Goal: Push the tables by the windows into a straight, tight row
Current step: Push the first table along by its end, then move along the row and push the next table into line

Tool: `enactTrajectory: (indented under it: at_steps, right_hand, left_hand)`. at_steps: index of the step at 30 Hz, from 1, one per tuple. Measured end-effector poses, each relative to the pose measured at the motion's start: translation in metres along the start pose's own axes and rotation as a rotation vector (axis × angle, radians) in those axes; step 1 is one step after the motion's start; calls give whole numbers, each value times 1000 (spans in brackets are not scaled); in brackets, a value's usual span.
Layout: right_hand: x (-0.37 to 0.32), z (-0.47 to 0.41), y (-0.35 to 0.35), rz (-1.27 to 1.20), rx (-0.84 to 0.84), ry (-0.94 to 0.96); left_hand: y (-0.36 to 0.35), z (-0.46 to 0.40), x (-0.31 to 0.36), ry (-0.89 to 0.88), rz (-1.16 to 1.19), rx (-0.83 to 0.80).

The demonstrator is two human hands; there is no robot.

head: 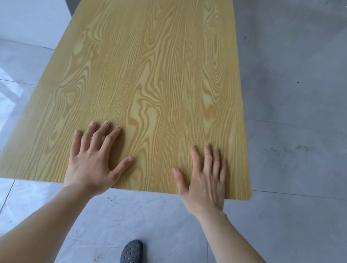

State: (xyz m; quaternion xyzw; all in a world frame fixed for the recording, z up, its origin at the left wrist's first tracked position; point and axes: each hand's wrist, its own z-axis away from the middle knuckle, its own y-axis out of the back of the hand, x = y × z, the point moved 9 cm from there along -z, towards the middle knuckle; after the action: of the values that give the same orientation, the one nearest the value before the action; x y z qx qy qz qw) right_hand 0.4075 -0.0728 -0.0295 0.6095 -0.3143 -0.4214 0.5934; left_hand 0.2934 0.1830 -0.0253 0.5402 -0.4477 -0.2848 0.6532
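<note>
Left fingers [105,133]: spread apart and laid flat on the wood, thumb stretched out toward the centre of the frame; they clamp nothing.
Right fingers [208,157]: lying close together and flat on the wood, only the thumb is apart, pointing to the centre.
Left hand [94,161]: palm down near the close edge of the table, left of the middle of the frame, wrist over the edge.
Right hand [204,184]: palm down near the same edge, closer to the lower right corner of the tabletop.
Table [154,64]: yellow wood-grain top with rounded corners, running from the middle of the frame up to the top edge.
Floor [296,145]: grey tiles, around the table on both sides.
Shoe [131,258]: dark, with holes, bottom centre.
Wall [21,1]: white, upper left, beside the table.
</note>
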Motion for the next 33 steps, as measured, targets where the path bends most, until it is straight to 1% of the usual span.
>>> enactTrajectory:
  at_steps: [2,4,7,11,15,17,20,26,29,33]
  right_hand:
    - [2,-6,14,-2,-60,12]
    - [9,-18,43,-22,-80,8]
    - [31,-40,97,-57,-102,6]
    - [81,-72,167,-99,-111,-58]
    - [145,-103,222,-111,-118,-57]
    - [182,-118,252,-129,-102,-42]
    - [243,-146,302,-159,-76,-10]
    - [368,-203,398,-183,6,6]
    - [415,-238,430,-189,44,7]
    - [457,-296,456,-186,71,21]
  left_hand:
    - [8,-2,6,29,11,-19]
    - [25,-12,24,48,41,-18]
    - [54,-41,73,8,76,-25]
    - [91,-85,156,-89,90,-10]
    - [124,-129,247,-149,76,27]
    - [141,-148,293,-155,63,71]
    - [167,-171,359,-126,47,140]
    - [208,-217,490,-87,3,206]
    - [215,-250,543,-95,-20,225]
    - [218,-306,596,-108,-22,265]
